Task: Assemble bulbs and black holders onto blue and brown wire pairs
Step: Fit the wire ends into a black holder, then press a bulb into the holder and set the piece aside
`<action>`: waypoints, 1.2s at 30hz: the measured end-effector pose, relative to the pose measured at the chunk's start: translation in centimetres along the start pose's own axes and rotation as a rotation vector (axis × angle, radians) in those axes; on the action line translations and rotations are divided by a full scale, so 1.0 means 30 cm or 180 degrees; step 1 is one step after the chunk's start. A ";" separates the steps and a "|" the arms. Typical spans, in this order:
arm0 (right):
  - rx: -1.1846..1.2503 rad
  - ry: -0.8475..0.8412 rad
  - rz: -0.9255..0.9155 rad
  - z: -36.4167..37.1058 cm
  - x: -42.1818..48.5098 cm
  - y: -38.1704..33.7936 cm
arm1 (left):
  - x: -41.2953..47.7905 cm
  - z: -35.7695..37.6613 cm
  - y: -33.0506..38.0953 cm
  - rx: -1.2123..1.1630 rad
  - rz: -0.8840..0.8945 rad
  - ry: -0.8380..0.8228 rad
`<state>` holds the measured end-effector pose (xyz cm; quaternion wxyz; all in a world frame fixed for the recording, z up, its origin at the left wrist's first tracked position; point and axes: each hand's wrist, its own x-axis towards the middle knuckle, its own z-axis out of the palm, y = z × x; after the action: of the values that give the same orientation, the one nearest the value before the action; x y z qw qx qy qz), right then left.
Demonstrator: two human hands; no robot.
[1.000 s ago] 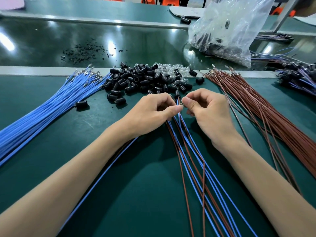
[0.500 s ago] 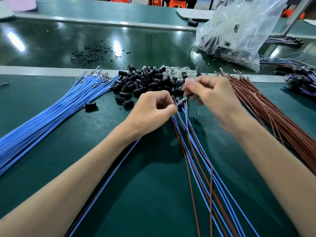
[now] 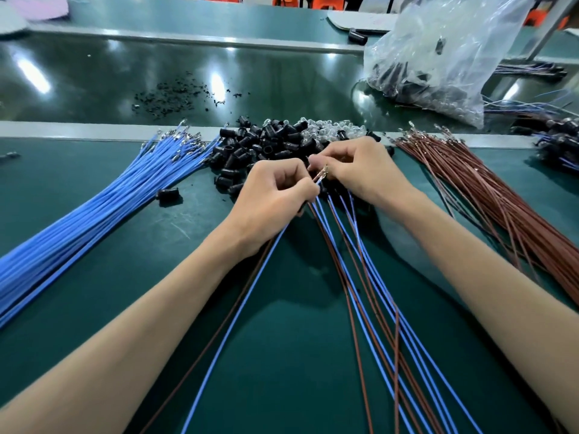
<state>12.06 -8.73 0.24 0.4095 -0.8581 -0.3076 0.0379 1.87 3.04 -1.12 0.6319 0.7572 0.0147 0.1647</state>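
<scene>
Two hands are at work in the middle of the green counter, close together and nearly touching. The left hand is curled tight, thumb and forefinger pinching one wire pair: one blue wire and one brown, side by side, trailing back under the wrist toward the near edge. The pair's metal tips poke out between the hands, and the right hand pinches right at those tips with thumb and forefinger. Whether it also holds something small there, I cannot tell.

Below the hands lies a loose fan of wires, blue and brown mixed, roughly ten, crossing too much for a firm count. There are two big bundles: the blue bundle spreads to the left and the brown bundle to the right, each far too many to count.

Just beyond the knuckles sits one heap of black holders, dozens of them. One heap of clear bulbs touches its far right side. A single stray holder lies apart, between the heap and the blue bundle. One clear plastic bag slumps at the far right.
</scene>
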 end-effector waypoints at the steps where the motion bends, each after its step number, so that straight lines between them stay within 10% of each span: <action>1: -0.0138 -0.0039 -0.0091 -0.002 -0.001 0.005 | 0.000 0.000 0.000 -0.0068 0.0001 -0.0010; 8: -0.0647 -0.0030 -0.0571 0.008 -0.015 0.024 | -0.001 0.000 -0.001 -0.0129 -0.0027 -0.0078; 13: -0.0851 0.0963 -0.0610 -0.049 0.015 0.046 | 0.001 -0.003 0.000 -0.0087 -0.0068 -0.0056; 27: -0.0887 -0.0178 0.0761 -0.130 0.131 0.070 | -0.004 -0.004 0.012 -0.0012 -0.0151 -0.0100; 36: -0.0829 0.0601 0.0120 -0.147 0.021 -0.002 | -0.002 -0.012 0.002 -0.0078 -0.0145 -0.0245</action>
<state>13.94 -11.33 3.33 0.3211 -0.9093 -0.2539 -0.0754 1.71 3.36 -1.01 0.6449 0.7546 0.0056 0.1212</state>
